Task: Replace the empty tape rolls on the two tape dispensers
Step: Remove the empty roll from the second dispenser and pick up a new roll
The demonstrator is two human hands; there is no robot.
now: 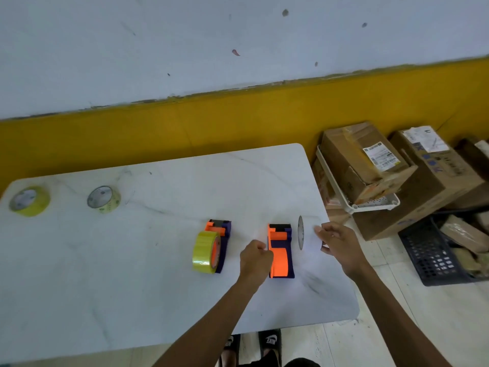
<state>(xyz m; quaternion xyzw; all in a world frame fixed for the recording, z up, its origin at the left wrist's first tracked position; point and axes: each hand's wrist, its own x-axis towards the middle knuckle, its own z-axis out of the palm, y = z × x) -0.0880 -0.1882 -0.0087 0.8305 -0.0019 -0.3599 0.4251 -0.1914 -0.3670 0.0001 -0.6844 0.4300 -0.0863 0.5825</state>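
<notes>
Two orange-and-purple tape dispensers lie on the white table [158,274]. The left dispenser [223,234] carries a full yellow tape roll [205,251]. The right dispenser [281,251] shows its bare orange hub. My left hand [255,260] is closed against this dispenser's left side and holds it down. Just to its right, my right hand [340,243] grips an empty, pale tape roll [300,232], seen edge-on and blurred, off the hub. Two more rolls sit at the far left: a yellow one [29,201] and a paler one [104,199].
Right of the table, cardboard boxes [362,160] are stacked on the floor, one in a white perforated tray [370,205]. A black plastic crate [434,255] with packages stands beside them. A yellow-and-white wall runs behind the table.
</notes>
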